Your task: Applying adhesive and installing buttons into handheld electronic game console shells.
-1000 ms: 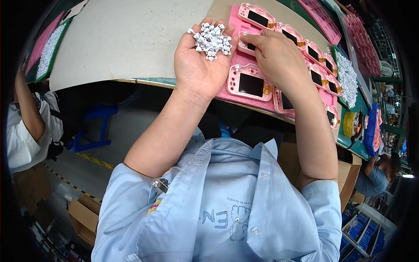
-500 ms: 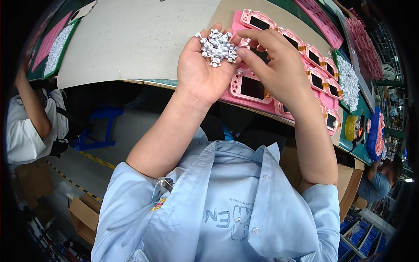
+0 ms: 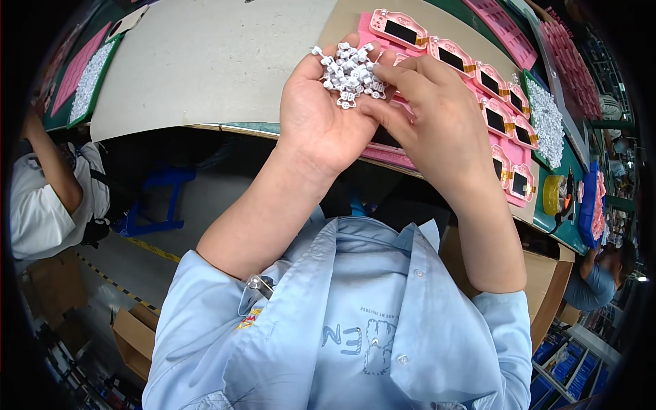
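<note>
A heap of small white plastic pieces (image 3: 350,76) is supported on the upturned, uncurled left hand (image 3: 316,126). The heap's edge is met by the right hand (image 3: 437,113); whether a piece is pinched cannot be told. Picking is apparently in progress; clean separation of one piece is called for.

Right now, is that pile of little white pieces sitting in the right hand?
No, the white pieces are heaped on the upturned palm of the left hand, and the right hand is beside the pile.
</note>
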Action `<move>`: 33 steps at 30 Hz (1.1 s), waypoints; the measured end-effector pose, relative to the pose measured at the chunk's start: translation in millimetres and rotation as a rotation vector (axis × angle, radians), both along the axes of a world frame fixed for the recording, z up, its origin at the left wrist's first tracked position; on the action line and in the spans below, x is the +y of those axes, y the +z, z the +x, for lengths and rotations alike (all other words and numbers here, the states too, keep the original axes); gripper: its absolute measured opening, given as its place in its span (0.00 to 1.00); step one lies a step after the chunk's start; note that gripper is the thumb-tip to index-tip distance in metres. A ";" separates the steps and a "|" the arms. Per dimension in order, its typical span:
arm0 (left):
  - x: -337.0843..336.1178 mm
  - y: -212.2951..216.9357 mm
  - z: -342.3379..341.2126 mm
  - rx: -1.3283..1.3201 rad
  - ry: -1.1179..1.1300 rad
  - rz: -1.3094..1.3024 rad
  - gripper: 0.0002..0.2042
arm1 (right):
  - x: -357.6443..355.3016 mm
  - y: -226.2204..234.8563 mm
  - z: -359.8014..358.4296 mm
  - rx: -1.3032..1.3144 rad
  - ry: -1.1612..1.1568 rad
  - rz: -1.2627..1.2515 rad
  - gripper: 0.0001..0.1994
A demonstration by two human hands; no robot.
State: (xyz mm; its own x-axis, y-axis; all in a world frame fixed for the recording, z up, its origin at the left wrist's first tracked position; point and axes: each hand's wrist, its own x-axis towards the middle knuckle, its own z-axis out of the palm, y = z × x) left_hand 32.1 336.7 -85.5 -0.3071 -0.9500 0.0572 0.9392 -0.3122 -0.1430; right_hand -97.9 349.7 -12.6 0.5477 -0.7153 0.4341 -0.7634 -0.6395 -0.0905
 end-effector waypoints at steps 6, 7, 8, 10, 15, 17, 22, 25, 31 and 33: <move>2.2 7.4 -6.9 -0.079 0.029 0.031 0.15 | -3.1 -1.0 -7.8 0.075 -0.020 -0.055 0.13; 2.7 9.1 -7.7 -0.119 0.050 0.088 0.15 | -3.8 -1.1 -8.8 0.115 -0.023 -0.059 0.13; 3.2 8.6 -7.5 -0.120 0.051 0.089 0.15 | -3.5 -1.4 -8.9 0.114 -0.022 -0.058 0.13; 3.7 5.4 -7.0 -0.088 0.031 0.057 0.15 | -2.8 -3.0 -9.1 0.058 -0.021 -0.037 0.12; 4.6 6.3 -7.5 -0.054 0.026 0.078 0.14 | -2.3 -2.9 -8.5 0.053 -0.034 -0.027 0.11; 4.8 7.3 -8.1 -0.053 0.042 0.131 0.14 | -2.4 -2.6 -8.2 0.102 -0.048 -0.038 0.11; -2.4 -16.5 -3.9 0.128 -0.007 -0.075 0.15 | -5.5 -4.3 -10.4 0.015 0.022 -0.151 0.10; 1.6 1.9 -1.3 0.019 0.046 0.065 0.14 | -1.6 -2.2 -12.8 -0.123 0.016 -0.102 0.09; -1.8 -7.1 15.2 -0.021 0.175 0.175 0.13 | 14.6 -23.3 -19.0 -0.266 0.021 0.076 0.07; -1.6 -11.3 16.9 0.002 0.203 0.170 0.13 | 17.0 -32.1 -19.4 -0.268 0.026 0.123 0.07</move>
